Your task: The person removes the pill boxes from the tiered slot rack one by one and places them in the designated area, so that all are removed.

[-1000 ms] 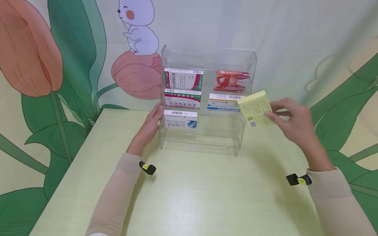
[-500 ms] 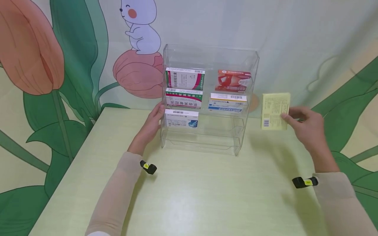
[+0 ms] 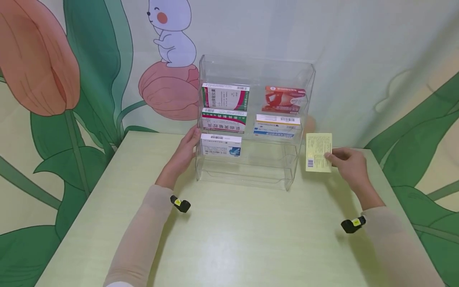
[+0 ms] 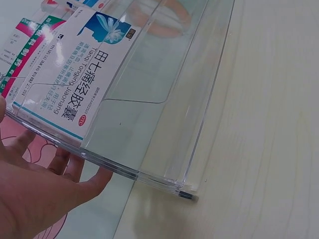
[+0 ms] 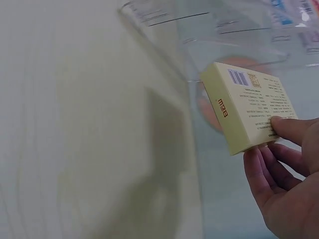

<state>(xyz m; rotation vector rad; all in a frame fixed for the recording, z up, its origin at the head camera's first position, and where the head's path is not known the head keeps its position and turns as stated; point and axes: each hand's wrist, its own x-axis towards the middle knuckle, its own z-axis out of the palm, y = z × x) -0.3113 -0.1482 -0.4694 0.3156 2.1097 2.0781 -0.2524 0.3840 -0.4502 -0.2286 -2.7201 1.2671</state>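
A clear tiered display rack (image 3: 247, 179) stands at the back of the table. My left hand (image 3: 184, 149) holds its left side; in the left wrist view the fingers (image 4: 70, 167) bend behind the side panel. Right of the rack, my right hand (image 3: 349, 165) pinches a pale yellow medicine box (image 3: 316, 153) by its right edge. The right wrist view shows the thumb on the box's printed face, with fingers underneath. On the rack's left side sit two green-and-magenta medicine boxes (image 3: 225, 97) and a white-and-blue one (image 3: 220, 145); a red box (image 3: 284, 99) and an orange-striped white box (image 3: 277, 126) are on the right.
The light wooden table (image 3: 215, 239) extends in front of the rack. Behind it hangs a printed curtain (image 3: 258, 28) with tulips and a white animal. A small black camera (image 3: 180, 203) is on the left cuff, another (image 3: 353, 225) on the right.
My right hand has carried the yellow box right, away from the rack, then down and back left, turning it from tilted to upright. The left hand keeps its place on the rack.
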